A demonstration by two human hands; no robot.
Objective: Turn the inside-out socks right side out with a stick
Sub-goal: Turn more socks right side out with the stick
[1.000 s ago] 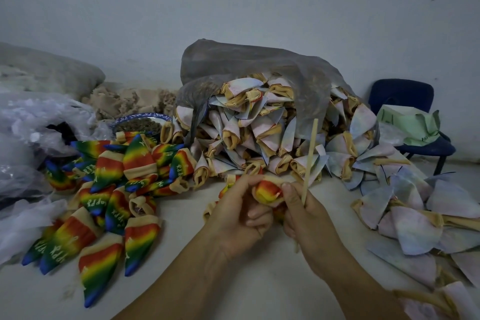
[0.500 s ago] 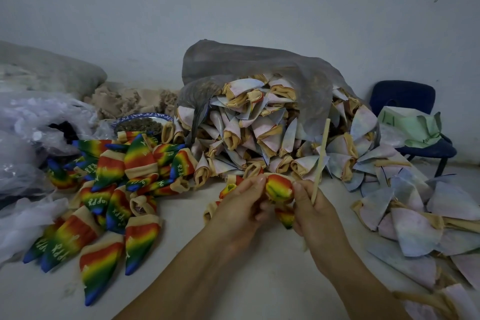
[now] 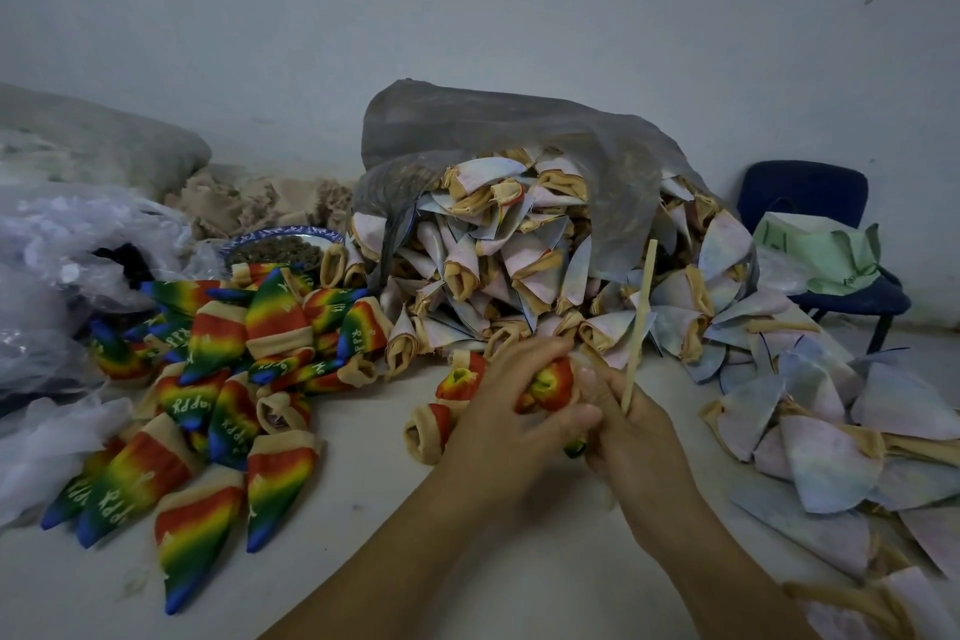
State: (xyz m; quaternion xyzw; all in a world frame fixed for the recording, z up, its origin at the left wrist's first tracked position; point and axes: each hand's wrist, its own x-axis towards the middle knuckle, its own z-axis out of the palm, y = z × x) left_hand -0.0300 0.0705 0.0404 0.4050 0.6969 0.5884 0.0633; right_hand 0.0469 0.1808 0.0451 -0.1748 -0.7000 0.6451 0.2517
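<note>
the rainbow sock (image 3: 551,381) is above the white table (image 3: 519,566) at its middle. the left hand (image 3: 511,405) curls over it. the right hand (image 3: 636,437) grips it and the upright stick (image 3: 642,312). finished socks (image 3: 208,379) lie left, the grey bag (image 3: 519,130) far, and a blue chair (image 3: 805,195) far right by the pale wall (image 3: 467,16).

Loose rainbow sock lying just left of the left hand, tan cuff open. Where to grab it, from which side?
Pinch the tan cuff rim of the loose sock, coming from the near left. The cuff gapes that way, so a finger likely fits inside, thumb outside. Its right side sits behind the left hand, which grips the held sock.
</note>
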